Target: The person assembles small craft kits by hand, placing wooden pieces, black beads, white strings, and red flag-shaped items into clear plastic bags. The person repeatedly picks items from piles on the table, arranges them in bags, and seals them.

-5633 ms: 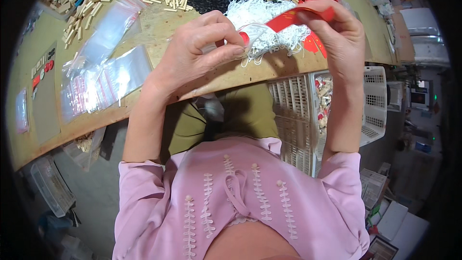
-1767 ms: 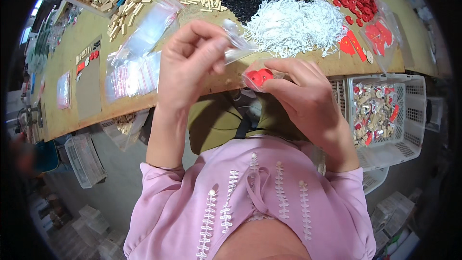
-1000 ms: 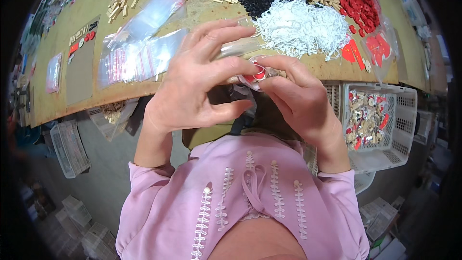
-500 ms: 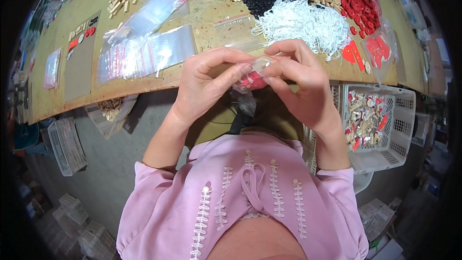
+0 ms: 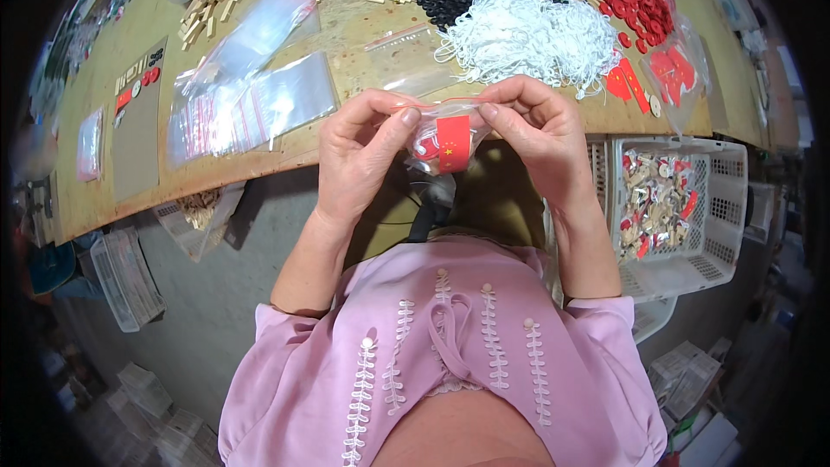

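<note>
Head view: bag [image 5: 447, 143] hangs between left hand [image 5: 356, 145] and right hand [image 5: 545, 137].

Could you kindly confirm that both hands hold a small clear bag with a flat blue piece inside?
Not quite: the head view shows the flat piece inside is red, not blue. The left hand and right hand do hold the clear bag.

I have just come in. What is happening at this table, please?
A person's left hand and right hand pinch the top of a small clear bag. A red rectangle shows in it; I cannot tell whether it is sealed. White strings lie on the table beyond, and a white basket stands at the right.
</note>
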Action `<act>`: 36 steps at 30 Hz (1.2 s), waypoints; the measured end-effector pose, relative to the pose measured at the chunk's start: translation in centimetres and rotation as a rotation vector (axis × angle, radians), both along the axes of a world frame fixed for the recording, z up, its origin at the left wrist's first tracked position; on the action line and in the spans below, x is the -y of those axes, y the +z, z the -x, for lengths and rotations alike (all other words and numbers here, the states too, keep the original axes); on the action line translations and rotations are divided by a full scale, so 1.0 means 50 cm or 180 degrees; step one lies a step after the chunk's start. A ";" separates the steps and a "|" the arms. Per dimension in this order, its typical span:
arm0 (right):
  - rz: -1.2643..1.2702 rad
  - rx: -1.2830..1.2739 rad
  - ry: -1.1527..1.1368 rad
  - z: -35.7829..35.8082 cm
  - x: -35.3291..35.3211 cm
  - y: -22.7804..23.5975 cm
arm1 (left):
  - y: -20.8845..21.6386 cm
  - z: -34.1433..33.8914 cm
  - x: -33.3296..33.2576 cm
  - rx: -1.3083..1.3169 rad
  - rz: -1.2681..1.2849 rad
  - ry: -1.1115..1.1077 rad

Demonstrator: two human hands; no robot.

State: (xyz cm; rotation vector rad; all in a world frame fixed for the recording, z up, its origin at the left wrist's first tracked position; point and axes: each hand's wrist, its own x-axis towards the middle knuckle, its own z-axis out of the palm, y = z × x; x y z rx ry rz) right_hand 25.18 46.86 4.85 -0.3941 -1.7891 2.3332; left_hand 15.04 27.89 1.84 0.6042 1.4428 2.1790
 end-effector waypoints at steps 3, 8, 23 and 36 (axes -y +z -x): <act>-0.0715 0.0164 -0.0238 -0.007 0.018 0.005 | 0.011 0.005 -0.008 -0.0605 0.0586 0.0027; -0.2617 -0.0179 -0.0463 -0.007 0.054 0.010 | 0.014 0.006 -0.041 -0.2448 0.1244 0.0468; -0.1993 -0.0145 -0.2400 -0.255 -0.160 0.017 | 0.010 0.038 0.041 -0.2434 0.1453 0.0298; -0.4004 0.0712 -0.2389 -0.261 -0.171 0.003 | -0.048 0.172 -0.065 -0.3703 0.3147 0.1117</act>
